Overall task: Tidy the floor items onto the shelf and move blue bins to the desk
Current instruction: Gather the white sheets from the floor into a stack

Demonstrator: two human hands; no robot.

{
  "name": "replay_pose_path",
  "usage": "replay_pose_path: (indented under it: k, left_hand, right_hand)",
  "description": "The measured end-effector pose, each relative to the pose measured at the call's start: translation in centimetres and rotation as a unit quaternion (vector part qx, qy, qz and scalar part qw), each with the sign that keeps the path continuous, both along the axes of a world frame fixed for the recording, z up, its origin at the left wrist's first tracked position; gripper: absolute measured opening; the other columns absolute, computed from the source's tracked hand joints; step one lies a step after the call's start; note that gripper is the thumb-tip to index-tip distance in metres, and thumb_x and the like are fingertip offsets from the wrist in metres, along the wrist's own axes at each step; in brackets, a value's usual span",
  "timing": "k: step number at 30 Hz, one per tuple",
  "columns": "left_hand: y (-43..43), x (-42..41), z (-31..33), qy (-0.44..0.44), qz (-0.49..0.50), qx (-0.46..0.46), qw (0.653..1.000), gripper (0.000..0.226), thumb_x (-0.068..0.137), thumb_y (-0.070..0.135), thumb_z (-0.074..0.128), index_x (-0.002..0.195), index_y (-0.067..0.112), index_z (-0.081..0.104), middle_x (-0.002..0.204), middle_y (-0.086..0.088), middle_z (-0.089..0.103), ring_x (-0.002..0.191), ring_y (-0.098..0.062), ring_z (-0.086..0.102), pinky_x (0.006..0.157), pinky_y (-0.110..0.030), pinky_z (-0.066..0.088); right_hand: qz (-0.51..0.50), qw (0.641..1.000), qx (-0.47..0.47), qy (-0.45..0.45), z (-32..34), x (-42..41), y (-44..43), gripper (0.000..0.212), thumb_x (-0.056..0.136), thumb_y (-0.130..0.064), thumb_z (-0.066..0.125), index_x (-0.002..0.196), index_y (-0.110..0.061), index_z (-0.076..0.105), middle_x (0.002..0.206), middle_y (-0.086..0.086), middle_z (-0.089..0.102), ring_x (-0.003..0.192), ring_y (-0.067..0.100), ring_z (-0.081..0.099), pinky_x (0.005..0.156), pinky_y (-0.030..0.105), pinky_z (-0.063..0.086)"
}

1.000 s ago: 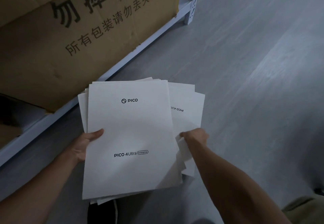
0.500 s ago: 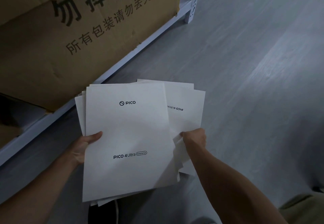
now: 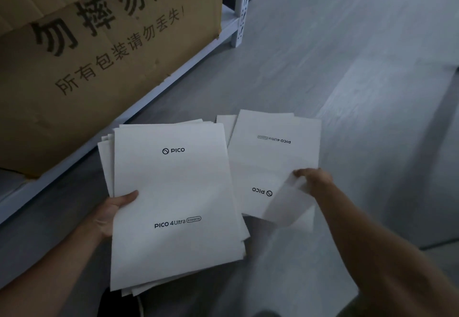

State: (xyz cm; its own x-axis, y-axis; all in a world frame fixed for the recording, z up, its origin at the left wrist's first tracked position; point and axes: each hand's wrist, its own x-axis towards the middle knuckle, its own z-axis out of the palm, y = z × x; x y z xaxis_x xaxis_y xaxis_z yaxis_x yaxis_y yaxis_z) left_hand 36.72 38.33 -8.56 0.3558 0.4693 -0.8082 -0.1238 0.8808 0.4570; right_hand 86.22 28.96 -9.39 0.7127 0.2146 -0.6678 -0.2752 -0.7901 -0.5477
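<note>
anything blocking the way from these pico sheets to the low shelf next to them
Yes. The cardboard box fills most of the low shelf beside the sheets held by the left hand and right hand; only its front edge shows bare.

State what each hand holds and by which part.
Left hand grips the larger stack of white PICO sheets at its left edge, thumb on top. Right hand pinches the smaller stack, print upside down, at its right edge.

1. The left grip holds a white sheet stack at 7 o'clock, thumb on top.
2. The right grip pinches an upside-down bundle at the stack's 3 o'clock.
3. A cardboard box sits on the shelf at 10 o'clock.
</note>
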Motion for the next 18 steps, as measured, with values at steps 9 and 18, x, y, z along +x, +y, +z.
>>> replay_pose_path:
  k: [9, 18]
  left_hand:
    - [1.5, 4.8, -0.9, 0.006, -0.049, 0.013, 0.999, 0.076, 0.012, 0.024, 0.099, 0.083, 0.005, 0.079, 0.088, -0.014, 0.076, 0.072, -0.030, 0.074, 0.059, -0.044, 0.060]
    - [2.9, 7.7, -0.5, 0.041, -0.033, 0.022, 0.998, 0.026, 0.084, 0.019, 0.065, 0.106, 0.004, 0.066, 0.085, -0.011, 0.076, 0.070, -0.027, 0.074, 0.059, -0.043, 0.061]
  right_hand:
    - [-0.019, 0.997, 0.057, 0.046, -0.8, 7.2, -3.9, 0.018, 0.074, 0.005, 0.073, 0.077, -0.009, 0.062, 0.087, 0.018, 0.063, 0.072, 0.029, 0.060, 0.071, 0.046, 0.054]
    - [-0.098, 0.966, 0.238, -0.030, 4.6, 12.9, -4.5, 0.029, 0.084, 0.011, 0.065, 0.078, -0.016, 0.054, 0.070, -0.001, 0.066, 0.053, 0.010, 0.064, 0.071, 0.040, 0.053]
